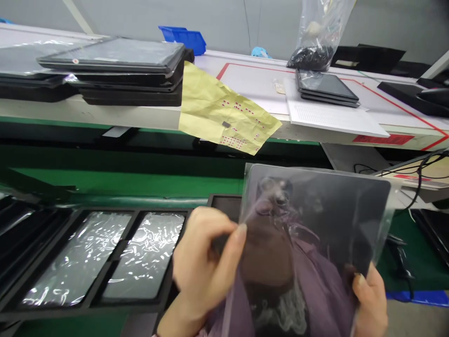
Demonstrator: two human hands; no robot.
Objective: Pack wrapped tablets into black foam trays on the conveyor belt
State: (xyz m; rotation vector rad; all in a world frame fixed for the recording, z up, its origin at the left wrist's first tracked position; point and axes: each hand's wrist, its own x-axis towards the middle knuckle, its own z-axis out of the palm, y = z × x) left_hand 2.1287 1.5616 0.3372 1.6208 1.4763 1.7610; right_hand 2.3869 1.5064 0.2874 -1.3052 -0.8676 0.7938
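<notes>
A dark, glossy tablet-sized screen panel (pixel 326 206) in a clear plastic sleeve (pixel 384 220) is held up in front of me, tilted, with a purple garment mirrored in it. My left hand (pixel 206 262) pinches the sleeve's left edge between thumb and fingers. Around the panel's lower right edge my right hand (pixel 372 302) is closed, its thumb on the front face. To the left of my left hand, a black tray (pixel 94 306) holds two film-wrapped panels (pixel 145 257) in separate compartments.
Stacked tablets (pixel 119 58) stand on the white shelf at upper left. Yellow paper (pixel 224 107) hangs over the shelf edge. Further right are two dark tablets (pixel 326 86) on white paper, a clear bag (pixel 315 42) and black cables (pixel 419 182). A blue bin (pixel 184 40) sits behind.
</notes>
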